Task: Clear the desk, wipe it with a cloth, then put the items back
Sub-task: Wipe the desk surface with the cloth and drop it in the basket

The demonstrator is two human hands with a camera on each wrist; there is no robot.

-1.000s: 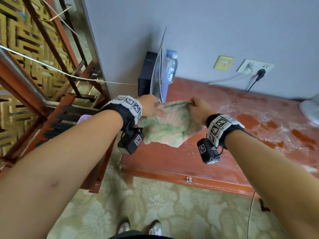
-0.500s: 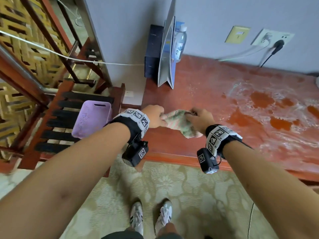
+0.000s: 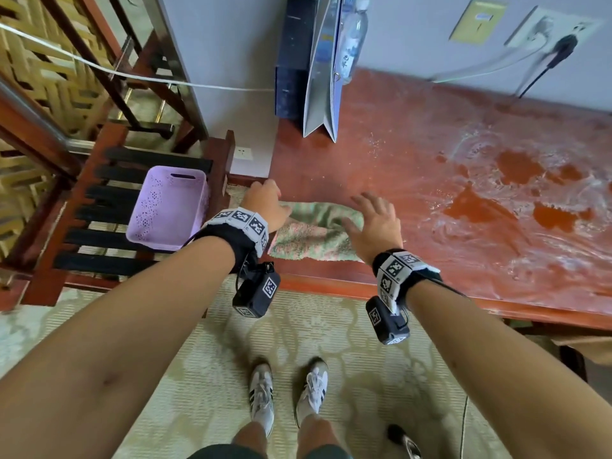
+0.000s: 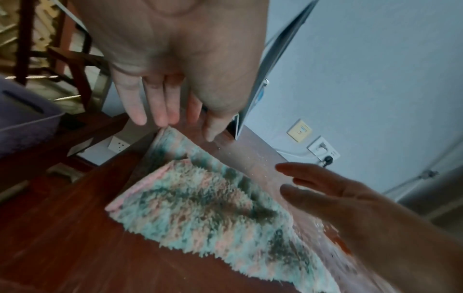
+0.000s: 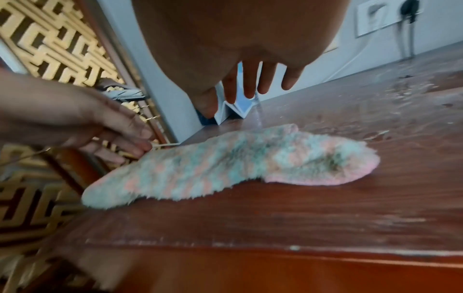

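A fluffy green-and-pink cloth (image 3: 311,233) lies folded flat on the red wooden desk (image 3: 414,134), near its front left corner. My left hand (image 3: 265,203) hovers at the cloth's left end with straight fingers (image 4: 160,107), their tips just at the cloth (image 4: 200,202) corner. My right hand (image 3: 367,213) is spread over the cloth's right end, fingers (image 5: 250,83) extended and apart from the cloth (image 5: 238,158). Neither hand holds anything.
A white paper bag (image 3: 323,77), a water bottle (image 3: 354,38) and a dark box (image 3: 291,61) stand at the desk's back left by the wall. Whitish streaks (image 3: 496,200) cover the desk's right part. A purple basket (image 3: 165,207) sits on a wooden chair to the left.
Both hands held the cloth bunched between them above the desk. Now it lies folded on the desk and both hands have let go and opened.
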